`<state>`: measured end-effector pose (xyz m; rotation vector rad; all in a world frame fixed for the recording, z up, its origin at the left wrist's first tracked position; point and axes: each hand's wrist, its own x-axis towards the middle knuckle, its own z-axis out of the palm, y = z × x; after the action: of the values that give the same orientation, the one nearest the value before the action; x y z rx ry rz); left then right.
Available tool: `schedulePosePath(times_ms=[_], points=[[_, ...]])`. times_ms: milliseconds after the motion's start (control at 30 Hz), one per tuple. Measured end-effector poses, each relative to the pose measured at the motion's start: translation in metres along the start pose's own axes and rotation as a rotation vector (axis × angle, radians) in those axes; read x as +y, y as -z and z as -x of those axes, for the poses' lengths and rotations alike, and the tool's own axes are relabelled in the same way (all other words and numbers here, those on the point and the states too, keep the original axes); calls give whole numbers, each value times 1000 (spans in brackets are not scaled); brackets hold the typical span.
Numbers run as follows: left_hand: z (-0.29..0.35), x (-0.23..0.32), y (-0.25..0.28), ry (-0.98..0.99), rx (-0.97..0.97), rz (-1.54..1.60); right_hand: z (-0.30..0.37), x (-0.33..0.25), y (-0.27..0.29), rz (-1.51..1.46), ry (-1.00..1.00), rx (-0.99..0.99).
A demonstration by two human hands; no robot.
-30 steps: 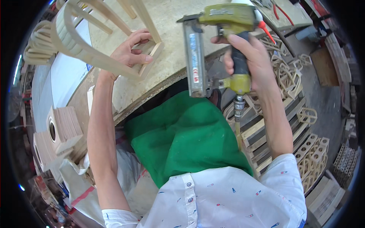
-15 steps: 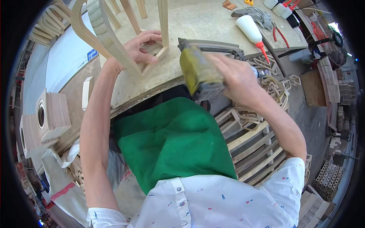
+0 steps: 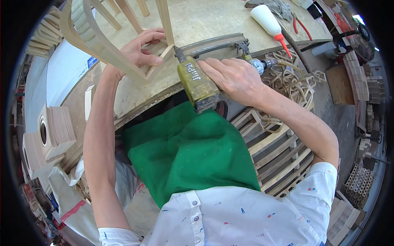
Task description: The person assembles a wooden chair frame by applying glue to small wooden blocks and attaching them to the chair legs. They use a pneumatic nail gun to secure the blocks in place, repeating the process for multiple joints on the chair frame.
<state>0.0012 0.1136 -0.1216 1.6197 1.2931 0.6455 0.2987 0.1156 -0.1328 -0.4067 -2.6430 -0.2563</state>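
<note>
My left hand [image 3: 137,51] grips a pale wooden frame [image 3: 165,52] on the workbench, thumb and fingers over its lower rail. Upright legs and a curved piece [image 3: 88,30] rise from it. With my right hand [image 3: 238,80] I hold a yellow-green air nail gun [image 3: 198,84], fingers wrapped round its body. Its nose meets the frame's corner beside an upright leg; whether they touch, I cannot tell. The gun's long magazine points away to the right, and a metal hose coupling [image 3: 259,65] sits past my knuckles.
On the workbench [image 3: 213,24] lie a white glue bottle with a red nozzle [image 3: 266,20], red-handled pliers [image 3: 302,29] and a grey glove [image 3: 274,9]. Stacked wooden plates [image 3: 61,129] stand at left. Loose small wooden frames [image 3: 293,86] and a slatted rack [image 3: 283,153] are at right.
The nail gun has moved left and forward, and its nose has come to the frame's corner. My left hand and the frame have shifted slightly left in the picture.
</note>
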Motion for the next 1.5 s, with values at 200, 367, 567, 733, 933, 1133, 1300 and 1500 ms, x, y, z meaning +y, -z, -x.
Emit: schedulePosePath(times_ms=[200, 367, 567, 733, 933, 1133, 1300, 1500], points=[[0, -1, 1, 0, 2, -8, -2, 0, 2, -3, 6, -35], [0, 0, 0, 0, 11, -14, -1, 0, 1, -1, 7, -45], [1, 3, -2, -9, 25, -77, 2, 2, -2, 10, 24, -48], [0, -1, 0, -7, 31, -65, 0, 4, -1, 8, 46, -32], [1, 3, 0, 16, 36, -45, -2, 0, -2, 47, 66, -74], [0, -2, 0, 34, 47, -33, 0, 0, -5, 38, 65, -66], [1, -1, 0, 29, 44, -27, 0, -2, 0, 47, 23, -193], [-3, 4, -2, 39, 29, -51, -11, 20, 22, -154, -97, -49]])
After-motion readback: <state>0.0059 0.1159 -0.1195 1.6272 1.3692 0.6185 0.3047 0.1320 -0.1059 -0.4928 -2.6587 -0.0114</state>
